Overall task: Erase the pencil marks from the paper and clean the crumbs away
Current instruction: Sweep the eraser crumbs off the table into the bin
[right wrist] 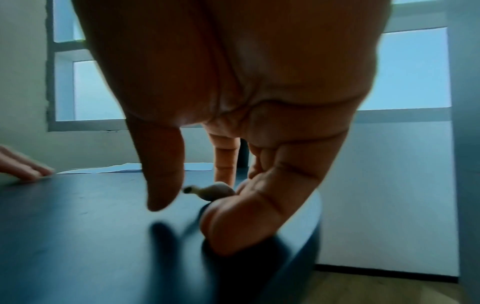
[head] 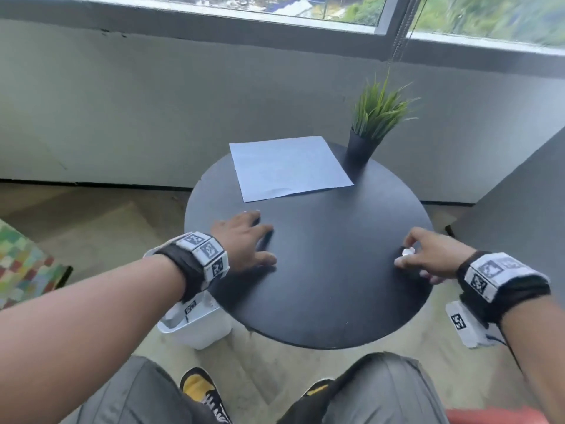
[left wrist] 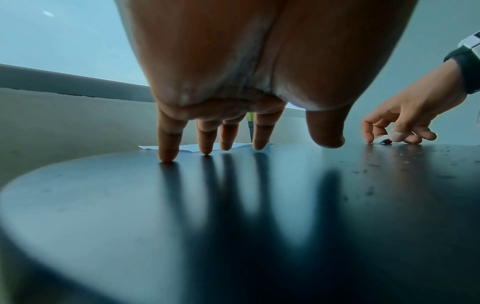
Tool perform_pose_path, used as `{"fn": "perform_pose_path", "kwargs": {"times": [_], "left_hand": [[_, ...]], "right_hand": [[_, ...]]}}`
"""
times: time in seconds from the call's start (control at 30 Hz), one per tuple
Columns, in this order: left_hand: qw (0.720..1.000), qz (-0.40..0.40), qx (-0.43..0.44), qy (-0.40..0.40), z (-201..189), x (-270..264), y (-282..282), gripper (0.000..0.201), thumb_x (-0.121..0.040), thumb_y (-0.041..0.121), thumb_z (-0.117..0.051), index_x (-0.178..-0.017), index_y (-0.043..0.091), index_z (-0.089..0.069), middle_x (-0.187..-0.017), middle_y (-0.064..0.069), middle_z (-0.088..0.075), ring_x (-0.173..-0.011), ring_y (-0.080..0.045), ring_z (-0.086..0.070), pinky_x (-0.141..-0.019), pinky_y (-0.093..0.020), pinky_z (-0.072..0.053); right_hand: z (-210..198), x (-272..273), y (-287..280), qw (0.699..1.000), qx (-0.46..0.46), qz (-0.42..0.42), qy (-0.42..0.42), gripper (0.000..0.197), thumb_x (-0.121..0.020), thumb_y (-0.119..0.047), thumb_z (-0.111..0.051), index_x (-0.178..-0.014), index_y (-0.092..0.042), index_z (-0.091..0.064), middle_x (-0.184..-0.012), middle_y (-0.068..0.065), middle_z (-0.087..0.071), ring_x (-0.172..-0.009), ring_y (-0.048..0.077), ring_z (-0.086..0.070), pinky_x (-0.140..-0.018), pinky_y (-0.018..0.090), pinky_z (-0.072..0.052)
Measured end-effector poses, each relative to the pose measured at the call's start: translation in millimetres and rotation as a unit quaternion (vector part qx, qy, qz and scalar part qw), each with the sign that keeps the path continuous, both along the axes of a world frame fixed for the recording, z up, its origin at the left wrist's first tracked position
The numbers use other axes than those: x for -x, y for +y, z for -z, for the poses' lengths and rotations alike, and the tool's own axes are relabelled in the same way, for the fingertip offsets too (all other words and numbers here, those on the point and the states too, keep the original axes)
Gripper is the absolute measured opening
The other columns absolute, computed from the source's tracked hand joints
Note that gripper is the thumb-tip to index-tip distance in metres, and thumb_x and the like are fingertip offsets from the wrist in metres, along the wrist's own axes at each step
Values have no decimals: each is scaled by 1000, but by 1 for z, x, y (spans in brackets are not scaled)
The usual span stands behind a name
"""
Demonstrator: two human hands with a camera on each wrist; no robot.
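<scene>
A white sheet of paper (head: 287, 168) lies flat on the far half of the round black table (head: 321, 301); any pencil marks on it are too faint to make out. My left hand (head: 244, 240) rests on the table in front of the paper's near edge, its fingers straight and spread, with the fingertips (left wrist: 168, 158) touching the surface. At the table's right side my right hand (head: 434, 255) curls its index finger and thumb round a small white eraser (head: 408, 251), low over the tabletop. Small specks like crumbs (left wrist: 369, 190) dot the table near that hand.
A potted grass plant (head: 367, 136) stands at the paper's far right corner. A white bin (head: 195, 328) sits on the floor under the table's left edge. A grey wall (head: 519, 194) rises close on the right, and a multicoloured seat (head: 18, 261) is at the left.
</scene>
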State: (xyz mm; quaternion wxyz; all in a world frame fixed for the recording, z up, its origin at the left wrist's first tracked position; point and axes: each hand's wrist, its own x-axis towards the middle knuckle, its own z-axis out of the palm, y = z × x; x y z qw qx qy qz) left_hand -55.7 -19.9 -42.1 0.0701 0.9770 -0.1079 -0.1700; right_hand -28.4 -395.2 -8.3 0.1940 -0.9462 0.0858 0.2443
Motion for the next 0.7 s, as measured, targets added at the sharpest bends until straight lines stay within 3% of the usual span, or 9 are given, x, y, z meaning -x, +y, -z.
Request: {"fn": "perform_pose_path", "kwargs": {"times": [0.1, 0.17, 0.27, 0.37, 0.43, 0.57, 0.63, 0.7], "left_hand": [[1000, -1, -13, -8, -1, -9, -11, 82, -82, 76, -51, -150, 35, -29, -162, -1, -16, -150, -20, -14, -116, -51, -25], [1000, 8, -14, -15, -3, -21, -21, 80, -83, 75, -51, -148, 32, -32, -159, -2, -21, -148, -20, -18, -115, -50, -27], [999, 41, -17, -30, -8, -44, -40, 77, -85, 72, -51, -146, 27, -36, -158, -4, -24, -147, -20, -19, -115, -47, -28], [997, 67, -22, -35, -12, -69, -63, 79, -86, 71, -51, -148, 25, -34, -163, -3, -16, -150, -20, -13, -117, -49, -24], [995, 81, -24, -44, -10, -84, -77, 79, -85, 72, -51, -145, 23, -37, -159, -3, -23, -147, -20, -17, -114, -50, -26], [992, 109, -44, -37, -1, -98, -94, 86, -83, 79, -42, -142, 17, -40, -154, -5, -30, -143, -23, -21, -111, -55, -26], [987, 135, -65, -50, 3, -98, -97, 94, -80, 85, -36, -141, 13, -40, -153, -6, -31, -142, -23, -22, -110, -54, -27], [983, 155, -68, -63, 4, -94, -95, 101, -79, 87, -32, -143, 10, -37, -155, -8, -28, -143, -24, -19, -111, -53, -25]], "right_hand": [[9, -8, 18, 998, 12, -50, -30, 20, -75, -11, -67, -88, -19, -55, -78, 11, -64, -57, 27, -63, -49, 37, -59], [7, -25, 30, 995, 14, -81, -48, 11, -77, -10, -60, -86, -17, -59, -78, 10, -66, -61, 28, -66, -52, 37, -59], [0, -60, 53, 989, 24, -127, -67, 4, -82, -15, -65, -84, -13, -62, -71, 4, -65, -60, 29, -66, -54, 34, -58], [-2, -101, 76, 981, 31, -162, -106, 16, -86, -28, -68, -88, -13, -64, -86, 4, -65, -76, 27, -62, -64, 33, -52], [0, -127, 92, 964, 86, -204, -144, 27, -88, -36, -65, -90, -10, -65, -95, 8, -66, -85, 28, -61, -72, 31, -47], [15, -163, 117, 950, 137, -220, -171, 33, -95, -39, -52, -88, -8, -61, -103, 15, -68, -92, 35, -61, -78, 34, -50], [24, -167, 117, 956, 120, -199, -179, 33, -93, -41, -56, -104, -10, -63, -111, 14, -66, -100, 34, -61, -84, 34, -49], [24, -158, 109, 968, 58, -156, -190, 39, -88, -43, -64, -114, -15, -56, -113, 12, -63, -100, 31, -58, -82, 33, -44]]}}
